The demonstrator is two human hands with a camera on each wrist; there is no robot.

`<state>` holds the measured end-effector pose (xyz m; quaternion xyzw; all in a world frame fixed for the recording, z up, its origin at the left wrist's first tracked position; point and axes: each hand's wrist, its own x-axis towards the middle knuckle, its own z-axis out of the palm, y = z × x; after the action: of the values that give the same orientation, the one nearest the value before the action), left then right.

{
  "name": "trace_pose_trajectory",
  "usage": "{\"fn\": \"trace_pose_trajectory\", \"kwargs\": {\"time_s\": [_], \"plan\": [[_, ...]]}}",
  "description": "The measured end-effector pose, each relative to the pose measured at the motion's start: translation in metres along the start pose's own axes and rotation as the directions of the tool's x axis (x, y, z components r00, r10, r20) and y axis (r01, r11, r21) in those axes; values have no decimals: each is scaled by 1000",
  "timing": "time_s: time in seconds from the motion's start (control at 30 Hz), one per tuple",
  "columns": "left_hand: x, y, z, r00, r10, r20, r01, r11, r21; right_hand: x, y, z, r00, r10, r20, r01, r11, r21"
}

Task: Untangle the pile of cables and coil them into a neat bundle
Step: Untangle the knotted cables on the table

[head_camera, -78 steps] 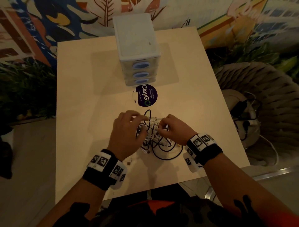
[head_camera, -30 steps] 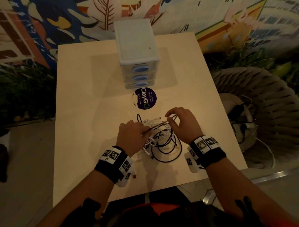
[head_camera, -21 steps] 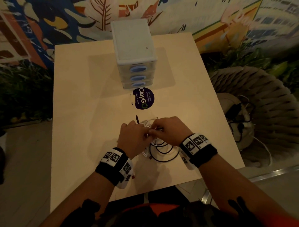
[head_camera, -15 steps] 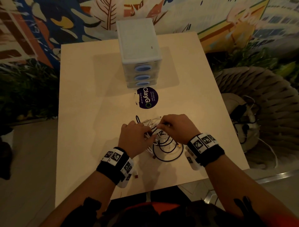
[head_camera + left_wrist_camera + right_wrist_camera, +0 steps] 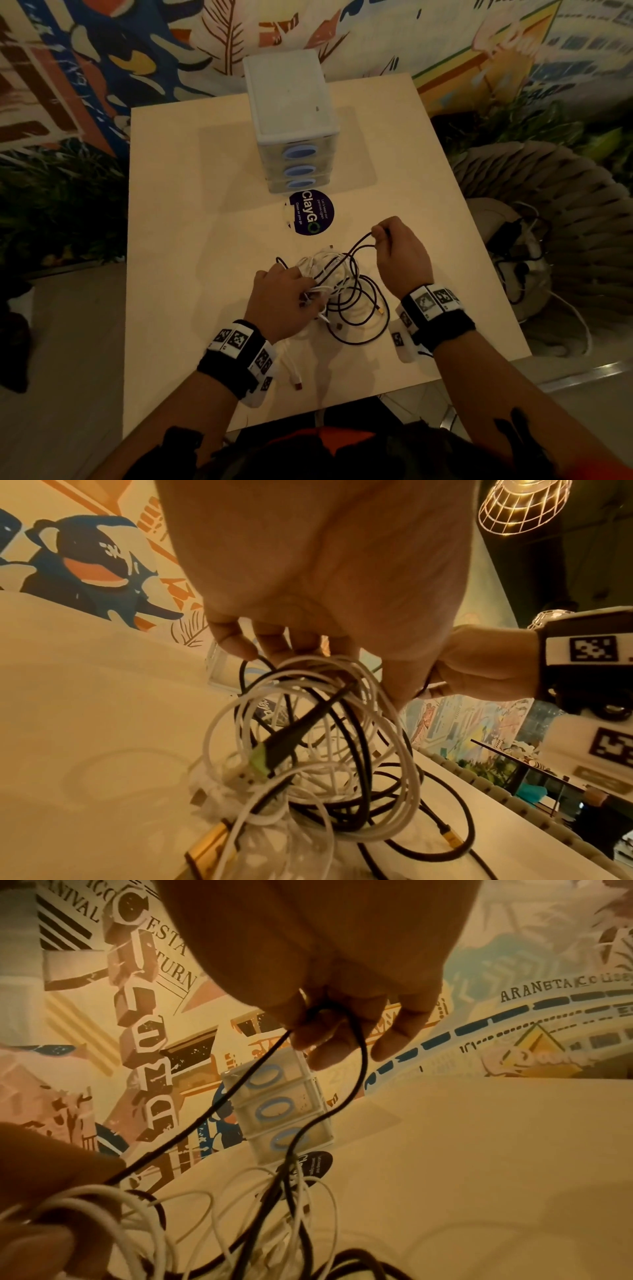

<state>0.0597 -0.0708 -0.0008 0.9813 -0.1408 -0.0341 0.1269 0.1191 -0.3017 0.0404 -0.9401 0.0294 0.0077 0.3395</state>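
Note:
A tangle of white cables and a black cable lies on the beige table, near its front. My left hand grips the bunch of white loops from above, lifting them a little. My right hand pinches a loop of the black cable and holds it up and away toward the far right, so two black strands run down into the pile. A gold-tipped plug and a green-tipped black plug hang in the tangle.
A white three-drawer box with blue handles stands at the back of the table, and a round dark sticker lies before it. A loose white plug end lies near the front edge. A woven chair with more cables sits to the right.
My right hand has moved away from the left one, up and to the right, drawing a black cable loop out of the pile. The left hand stays on the white loops.

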Motion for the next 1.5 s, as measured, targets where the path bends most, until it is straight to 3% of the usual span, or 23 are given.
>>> {"fn": "trace_pose_trajectory", "kwargs": {"time_s": [0.07,0.17,0.23,0.3,0.4,0.47,0.53,0.9,1.07,1.13,1.3,1.5], "plan": [[-1,-3,1,998,56,0,-56,998,-9,-3,0,-1,998,10,66,-5,997,-80],[-2,-6,3,996,87,1,-87,996,-10,-11,-7,-2,983,-97,155,126,973,-192],[-2,-7,4,995,100,9,-100,995,-21,-15,-19,1,948,-223,229,271,941,-204],[-1,-6,3,994,112,12,-111,992,-54,-19,-34,8,875,-313,368,411,883,-226],[0,-6,1,993,118,17,-115,984,-136,-25,-49,21,772,-216,598,474,822,-316],[-2,-11,2,993,116,34,-109,978,-176,-25,-46,27,742,-136,656,477,795,-375],[-5,-16,3,992,119,39,-108,971,-213,-23,-44,27,733,-99,673,484,771,-414],[-19,-24,-15,996,63,71,-31,922,-385,-9,-24,6,770,-140,622,383,882,-276],[-22,-28,-11,998,69,5,-61,907,-417,-13,-25,0,693,-148,706,422,877,-230],[-22,-26,-11,998,58,-3,-54,903,-426,-14,-26,3,714,-174,678,452,854,-257],[-25,-22,-18,1000,23,-7,-23,882,-471,-18,-22,11,853,-267,448,424,855,-299],[-28,-25,-18,996,90,-11,-86,888,-452,-20,-20,16,920,-162,356,301,876,-378]]}}
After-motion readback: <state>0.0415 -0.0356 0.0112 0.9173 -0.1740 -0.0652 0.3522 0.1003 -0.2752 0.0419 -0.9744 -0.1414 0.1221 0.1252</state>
